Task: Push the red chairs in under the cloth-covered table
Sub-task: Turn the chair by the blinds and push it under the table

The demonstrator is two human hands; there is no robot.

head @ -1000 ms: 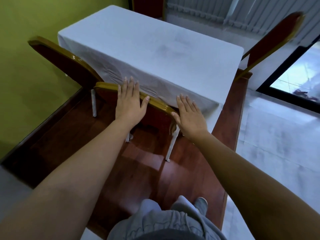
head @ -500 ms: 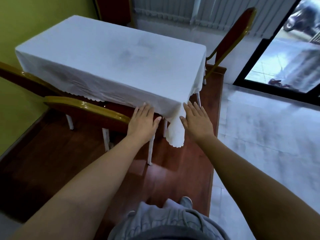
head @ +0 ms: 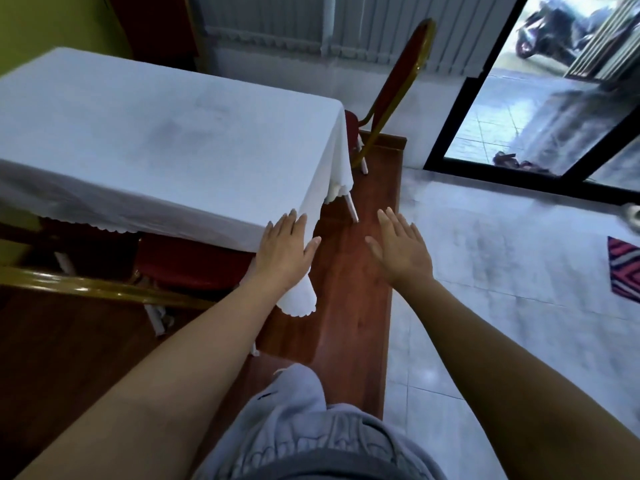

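Note:
The table under a white cloth [head: 166, 140] fills the upper left. A red chair with a gold frame [head: 104, 289] stands at its near side, its seat [head: 187, 261] partly under the cloth. My left hand [head: 282, 252] hovers open over the table's near right corner, off the chair. Out over the wooden floor, my right hand [head: 401, 249] is open and holds nothing. A second red chair [head: 398, 84] stands at the table's far right end, tilted back, its seat only just at the cloth's edge.
A raised wooden platform [head: 349, 306] carries the table and ends at a white tiled floor [head: 502, 271] on the right. A dark-framed glass door [head: 540, 109] is at the upper right. A patterned mat [head: 627, 268] lies at the right edge. My grey-trousered legs [head: 304, 427] are below.
Both hands have left the near chair's backrest, which they were pressing a second ago. The view has swung right, so the table and near chair now sit further left.

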